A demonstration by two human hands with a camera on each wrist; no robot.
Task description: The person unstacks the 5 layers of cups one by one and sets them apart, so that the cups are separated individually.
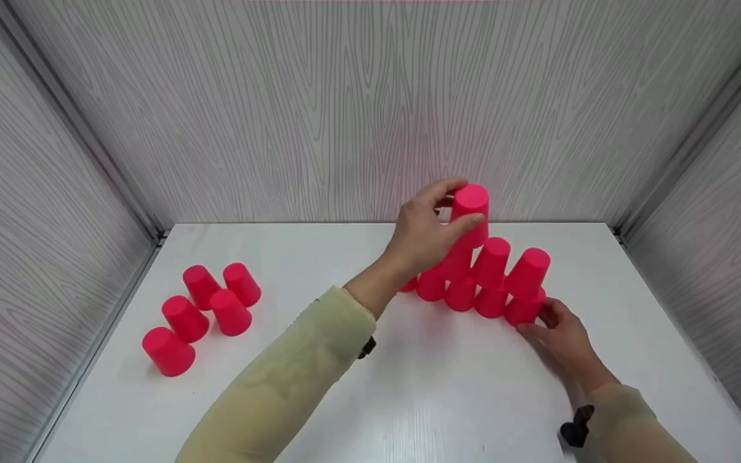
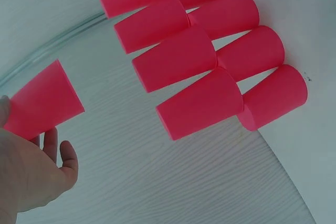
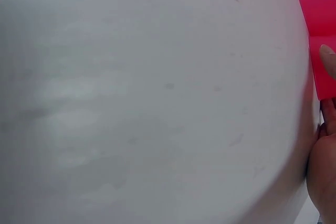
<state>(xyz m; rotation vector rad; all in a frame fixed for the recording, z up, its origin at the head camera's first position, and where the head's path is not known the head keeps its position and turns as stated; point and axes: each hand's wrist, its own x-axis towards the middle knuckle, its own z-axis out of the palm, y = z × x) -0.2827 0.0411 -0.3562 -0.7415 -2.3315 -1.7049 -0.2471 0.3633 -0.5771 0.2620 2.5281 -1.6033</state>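
Observation:
Pink cups stand upside down in two tiers: a bottom row and an upper row, whose right-end cup [image 1: 529, 271] sits highest at that side. Above the upper row, my left hand [image 1: 420, 233] grips a single pink cup [image 1: 471, 200] between thumb and fingers, its closed base up. In the left wrist view this held cup [image 2: 44, 100] is apart from the stacked cups [image 2: 202, 100]. At the right end, my right hand [image 1: 567, 337] holds the lowest outer cup [image 1: 523, 311], thumb in front and fingers behind. My left hand and forearm hide the stack's left part.
On the left of the white table [image 1: 370, 411] stand several more upside-down pink cups [image 1: 230, 313], grouped close together. A grey wood-grain panel [image 1: 293, 116] rises behind the table, with similar panels on both sides.

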